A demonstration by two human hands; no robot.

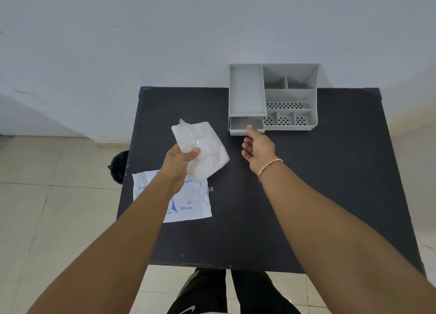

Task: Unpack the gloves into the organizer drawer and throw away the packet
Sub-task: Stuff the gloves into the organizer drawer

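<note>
From the head camera, the thing that matters is where the drawer (246, 125) sits from your left hand (181, 158): it's up at about 2 o'clock, pulled partway out of the grey organizer (273, 96), with its long side running left to right. Your left hand is clamped around the wad of gloves (200, 146), which stick up and out toward 1 o'clock, held above the black table (318, 195). Your right hand (258, 148) is way nearer to the drawer, fingers loosely curled and holding nothing, with one fingertip right at the drawer's front lip. The packet (186, 202) lies flat on the table at 6 o'clock from the left hand, partly under your forearm. A dark bin (119, 165) peeks out past the table's left edge
</note>
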